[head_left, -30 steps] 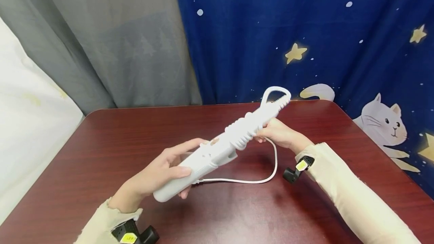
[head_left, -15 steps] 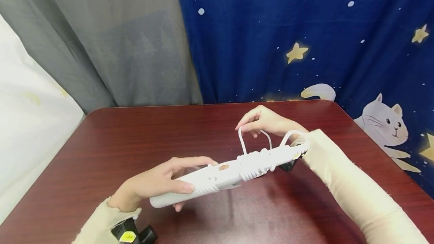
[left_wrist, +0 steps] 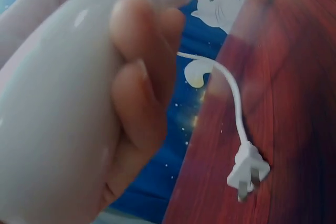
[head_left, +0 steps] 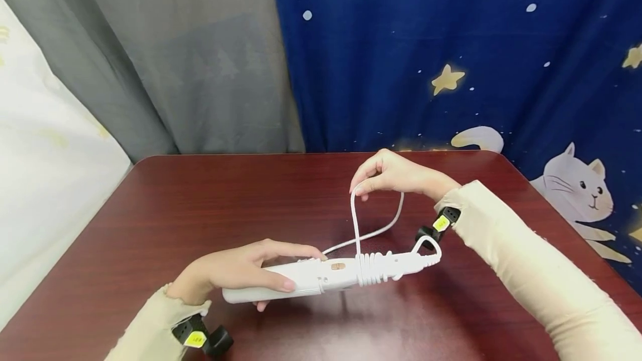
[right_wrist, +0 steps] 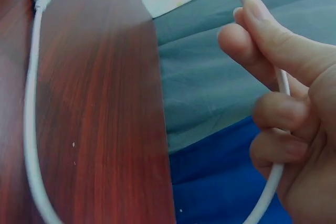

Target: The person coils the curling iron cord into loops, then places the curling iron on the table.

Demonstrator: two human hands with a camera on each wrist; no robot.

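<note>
My left hand grips the wide end of a white hair straightener, holding it above the table with the thumb on top. Its power cord is wound in several coils around the other end, which points right. A short loop of cord bends back from that end. Up behind the coils, my right hand pinches the cord between thumb and fingertips. The right wrist view shows the cord running through the curled fingers. The two-pin plug hangs or lies at the cord's free end, over the tabletop.
The dark red wooden table spreads out below both hands. Behind it hang a grey curtain and a blue curtain with stars and a cat. White fabric drapes at the left side.
My right hand has risen from beneath the straightener to behind it, drawing a length of cord up. The straightener's right end has swung down toward level; the left hand keeps its grip.
</note>
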